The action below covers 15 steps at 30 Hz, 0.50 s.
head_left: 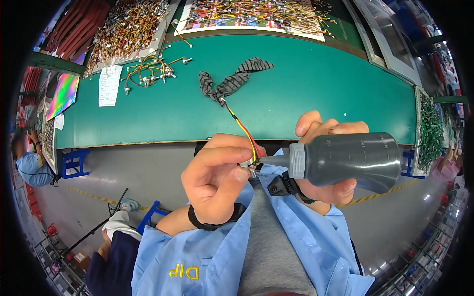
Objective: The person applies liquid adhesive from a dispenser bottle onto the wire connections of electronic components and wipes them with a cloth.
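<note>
Between the thumb and fingers of my left hand point(215, 172) is a small metal potentiometer point(248, 166), pinched just off the bench's front edge. Red, yellow and black wires point(242, 126) run from it up to a white connector lying by a grey striped cloth point(229, 85). My right hand point(321, 129) is wrapped round a dark squeeze bottle point(353, 158) tilted on its side. The bottle's tapered nozzle point(276, 160) points left, with its tip at the potentiometer's wire end. Whether any liquid comes out cannot be made out.
On the green bench point(316, 93) lie a small pile of wired potentiometers point(150, 74) and a paper slip point(109, 86). Trays of wired parts point(126, 32) stand at the back. Green boards point(431, 130) are at the right. A person point(34, 165) is at far left, another person point(111, 256) at lower left.
</note>
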Available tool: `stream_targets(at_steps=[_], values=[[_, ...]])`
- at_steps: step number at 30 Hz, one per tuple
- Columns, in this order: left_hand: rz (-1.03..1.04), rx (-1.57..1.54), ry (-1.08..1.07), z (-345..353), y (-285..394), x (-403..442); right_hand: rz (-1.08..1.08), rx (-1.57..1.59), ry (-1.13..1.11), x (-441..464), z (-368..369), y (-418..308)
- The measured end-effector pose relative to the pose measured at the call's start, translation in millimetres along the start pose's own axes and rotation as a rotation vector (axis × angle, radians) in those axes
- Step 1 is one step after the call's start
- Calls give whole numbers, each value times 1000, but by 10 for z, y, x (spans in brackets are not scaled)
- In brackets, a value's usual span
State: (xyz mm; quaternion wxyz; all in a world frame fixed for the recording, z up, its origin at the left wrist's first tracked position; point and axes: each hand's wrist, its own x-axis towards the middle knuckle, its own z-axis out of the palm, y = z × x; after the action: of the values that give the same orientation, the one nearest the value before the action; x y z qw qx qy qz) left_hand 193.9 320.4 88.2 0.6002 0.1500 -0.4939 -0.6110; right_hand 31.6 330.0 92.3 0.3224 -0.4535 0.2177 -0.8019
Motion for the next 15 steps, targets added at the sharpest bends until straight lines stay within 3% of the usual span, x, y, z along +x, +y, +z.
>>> stream_targets(at_steps=[15], values=[[-22, 0, -9, -10, 3, -7, -74, -18, -41, 24, -35, 47]])
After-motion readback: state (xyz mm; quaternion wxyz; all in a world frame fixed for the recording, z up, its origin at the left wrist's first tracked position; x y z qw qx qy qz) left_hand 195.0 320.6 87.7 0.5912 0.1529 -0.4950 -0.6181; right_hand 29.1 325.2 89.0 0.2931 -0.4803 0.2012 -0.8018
